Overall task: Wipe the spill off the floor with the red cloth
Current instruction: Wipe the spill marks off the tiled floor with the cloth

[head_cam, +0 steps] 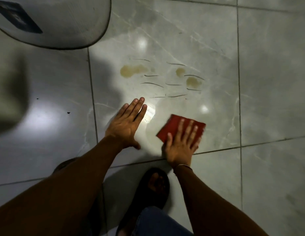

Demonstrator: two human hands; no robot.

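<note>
A folded red cloth lies flat on the glossy grey tile floor. My right hand presses down on it with fingers spread. My left hand rests flat on the floor to the cloth's left, fingers together, holding nothing. Farther from me, yellowish-brown spill patches remain: a long one at the left and two smaller ones at the right. Thin dark streaks run between them. A faint wet smear lies just beyond the cloth.
A large white rounded object with a dark rim sits at the upper left. A blurred pale shape fills the left edge. My foot in a dark sandal stands just behind my right hand. Small dark specks dot the left tile.
</note>
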